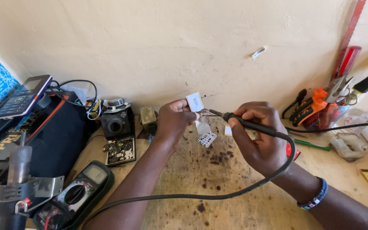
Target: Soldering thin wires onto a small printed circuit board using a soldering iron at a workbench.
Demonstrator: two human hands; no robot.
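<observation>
Near the centre of the frame, just above the middle, the left hand (173,121) pinches a small white battery cell (195,102) with fine wires trailing from it, grip closed on its lower edge and flat faces. The right hand (258,136) is wrapped shut around the black handle of a soldering iron (243,122), whose tip points left and meets the wires just beside the cell. The cell looks light, stiff and smooth, so it is best held by its edges; the wires seem thin and easily torn, and the iron's tip is likely hot, leaving only the handle safe. Its black cable (218,195) loops low across the stained wooden worktop (218,183). Open room lies in the lower centre; the lower left is crowded by a multimeter (79,194), and pliers (309,108) sit at the right against the wall (184,38) close behind.
</observation>
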